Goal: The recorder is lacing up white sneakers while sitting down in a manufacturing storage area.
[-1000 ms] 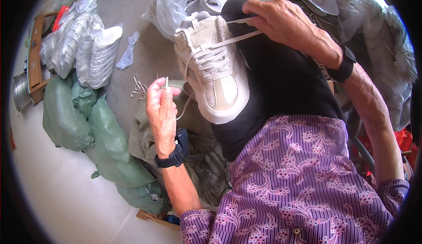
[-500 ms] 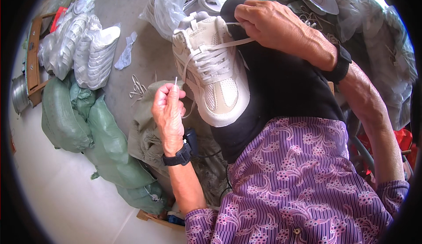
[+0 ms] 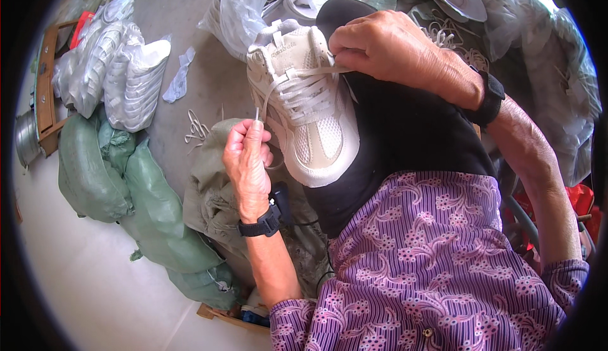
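Note:
A cream sneaker (image 3: 316,139) with mesh panels rests on my black-clad leg, its toe pointing toward me. Flat pale laces (image 3: 307,94) cross over its tongue. My left hand (image 3: 248,158), left of the shoe, pinches a lace near its tip; the stiff end (image 3: 257,114) sticks up above the thumb. On the other side, my right hand (image 3: 380,44) is closed beside the shoe's collar, gripping a stretch of lace that runs from the upper eyelets. The right fingertips are partly hidden behind the knuckles.
Plastic-wrapped white soles (image 3: 133,79) stand at the left, above stuffed green sacks (image 3: 155,193). A clear plastic bag (image 3: 244,9) lies beyond the shoe. Loose laces (image 3: 446,34) and more plastic-wrapped items (image 3: 538,47) are at the upper right. A wooden frame (image 3: 48,85) sits far left.
My right hand has moved slightly down and left, closer to the shoe's eyelets. My left hand has shifted a little right, toward the shoe, still pinching the lace.

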### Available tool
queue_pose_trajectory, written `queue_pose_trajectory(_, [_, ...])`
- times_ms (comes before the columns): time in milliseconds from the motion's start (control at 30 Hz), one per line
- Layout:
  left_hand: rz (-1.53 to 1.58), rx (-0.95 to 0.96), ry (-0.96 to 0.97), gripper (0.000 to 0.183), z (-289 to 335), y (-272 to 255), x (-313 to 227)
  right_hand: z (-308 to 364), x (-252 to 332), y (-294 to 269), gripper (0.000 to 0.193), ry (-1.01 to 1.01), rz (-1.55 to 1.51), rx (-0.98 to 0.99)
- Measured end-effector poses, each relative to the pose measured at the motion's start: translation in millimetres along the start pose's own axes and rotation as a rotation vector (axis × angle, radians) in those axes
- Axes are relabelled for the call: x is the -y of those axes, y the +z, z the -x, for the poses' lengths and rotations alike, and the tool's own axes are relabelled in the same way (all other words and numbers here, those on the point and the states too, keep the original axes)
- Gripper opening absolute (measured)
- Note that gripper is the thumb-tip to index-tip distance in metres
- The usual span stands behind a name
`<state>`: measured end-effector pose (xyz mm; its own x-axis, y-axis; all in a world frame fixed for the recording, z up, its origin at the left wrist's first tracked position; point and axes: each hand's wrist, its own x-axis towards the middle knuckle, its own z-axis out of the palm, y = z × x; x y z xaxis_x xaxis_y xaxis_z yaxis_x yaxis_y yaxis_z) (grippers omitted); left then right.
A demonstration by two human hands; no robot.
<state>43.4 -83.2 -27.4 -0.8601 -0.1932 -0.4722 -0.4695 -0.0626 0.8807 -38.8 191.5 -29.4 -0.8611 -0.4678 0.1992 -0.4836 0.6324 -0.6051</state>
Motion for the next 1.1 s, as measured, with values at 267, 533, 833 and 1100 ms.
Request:
queue_pose_trajectory(267, [-0.012,0.003,-0.022,0.016,0.1,0.4,2.3,2.7,-1.4,-5.0,0.012,0.007,0.133,0.047])
queue_pose_trajectory(533, [-0.063,-0.026,-0.028,0.018,1.6,1.1,10.9,-4.3,-0.2,5.9,0.012,-0.055,-0.028,-0.093])
queue_pose_trajectory(833, [-0.05,-0.037,-0.026,0.018,3.9,3.1,11.7,-3.6,1.2,9.7,0.013,-0.034,-0.021,-0.167])
queue_pose_trajectory(1100, [-0.034,-0.056,-0.046,0.02,1.0,4.9,16.1,-4.6,-3.6,13.1,0.015,-0.127,-0.025,-0.096])
